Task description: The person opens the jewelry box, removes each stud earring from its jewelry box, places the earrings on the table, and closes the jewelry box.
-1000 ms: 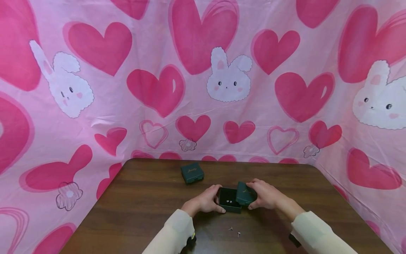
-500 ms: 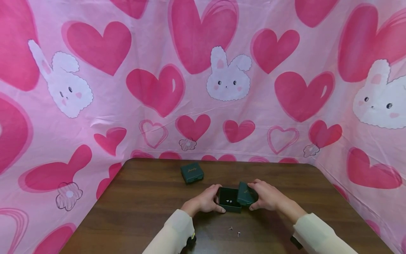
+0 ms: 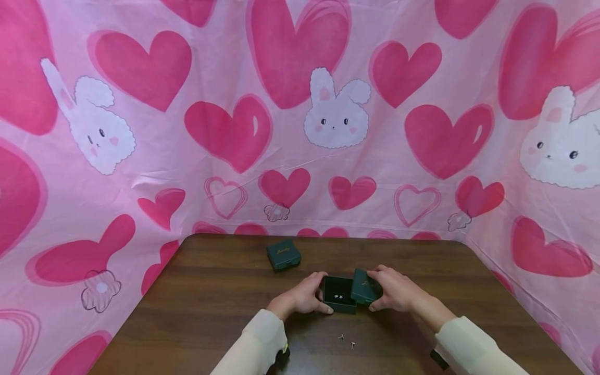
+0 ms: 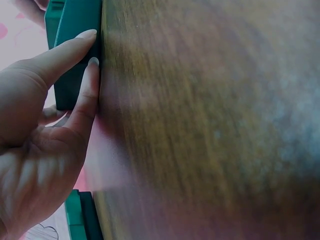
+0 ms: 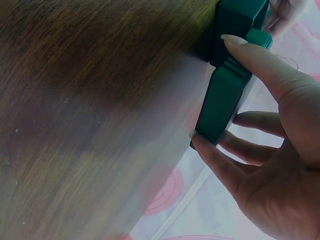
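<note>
In the head view, my left hand (image 3: 304, 295) grips the left side of a dark green jewelry box base (image 3: 342, 308). A pair of small star-shaped earrings (image 3: 338, 296) sits on its black lining. My right hand (image 3: 395, 289) holds the green lid (image 3: 363, 287) between thumb and fingers, tilted at the base's right edge. The left wrist view shows thumb and a finger against the base's wall (image 4: 75, 82). From the right wrist, the lid (image 5: 220, 100) appears slanted beside the base (image 5: 240, 22); whether they touch I cannot tell.
Two small studs (image 3: 353, 345) lie loose on the brown wooden table (image 3: 211, 302), nearer me than the box. A second green jewelry box (image 3: 284, 255), closed with gold lettering, stands farther back to the left. A pink heart-patterned cloth (image 3: 337, 172) hangs behind the table.
My right hand has shifted slightly to the right with the lid, showing a little more of the base's inside. The left hand and the base have stayed in place.
</note>
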Demonstrator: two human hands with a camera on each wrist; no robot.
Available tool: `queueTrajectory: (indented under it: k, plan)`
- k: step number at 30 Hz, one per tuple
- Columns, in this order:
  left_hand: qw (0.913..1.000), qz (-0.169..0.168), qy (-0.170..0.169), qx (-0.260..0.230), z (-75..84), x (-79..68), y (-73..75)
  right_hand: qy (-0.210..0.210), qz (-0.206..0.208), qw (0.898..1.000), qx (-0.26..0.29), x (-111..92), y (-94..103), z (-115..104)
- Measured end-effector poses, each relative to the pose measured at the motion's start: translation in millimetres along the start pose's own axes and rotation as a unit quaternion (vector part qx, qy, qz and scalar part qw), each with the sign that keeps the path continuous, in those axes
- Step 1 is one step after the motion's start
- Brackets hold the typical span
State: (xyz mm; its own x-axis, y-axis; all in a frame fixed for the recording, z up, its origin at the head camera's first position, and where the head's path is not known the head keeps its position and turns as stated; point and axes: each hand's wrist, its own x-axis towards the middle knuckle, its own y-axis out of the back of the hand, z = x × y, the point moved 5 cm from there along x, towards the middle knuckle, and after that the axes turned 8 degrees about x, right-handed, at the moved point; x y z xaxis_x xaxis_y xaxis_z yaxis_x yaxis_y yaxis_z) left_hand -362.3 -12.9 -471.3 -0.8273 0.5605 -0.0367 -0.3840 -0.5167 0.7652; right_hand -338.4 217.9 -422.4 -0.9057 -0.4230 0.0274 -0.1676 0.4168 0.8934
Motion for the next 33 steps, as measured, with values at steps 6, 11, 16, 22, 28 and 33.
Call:
queueTrajectory:
  k: [6, 11, 16, 22, 28, 33]
  plan:
    - [1.0, -0.002, -0.002, -0.005, 0.6, -1.0, 0.3, 0.003, 0.002, 1.0, -0.001, -1.0, -0.6, 0.1]
    - [1.0, -0.001, -0.003, -0.001, -0.3, -1.1, 0.2, -0.005, 0.002, 1.0, 0.004, -2.7, -1.2, 0.6]
    - [1.0, 0.001, -0.003, -0.001, -0.8, 0.0, 0.1, -0.012, -0.002, 1.0, 0.01, -3.8, -1.3, 0.0]
    - [1.0, 0.0, -0.002, -0.008, -0.7, 1.2, 0.7, -0.015, -0.005, 1.0, 0.005, -3.9, -0.9, -0.6]
    - [1.0, -0.003, 0.004, -0.007, -2.2, 1.1, 0.0, -0.014, -0.007, 1.0, 0.002, -3.8, -1.4, -0.5]
    - [1.0, -0.001, -0.001, -0.005, -2.5, 1.8, -0.7, -0.014, -0.008, 1.0, -0.007, -5.3, -1.7, 0.3]
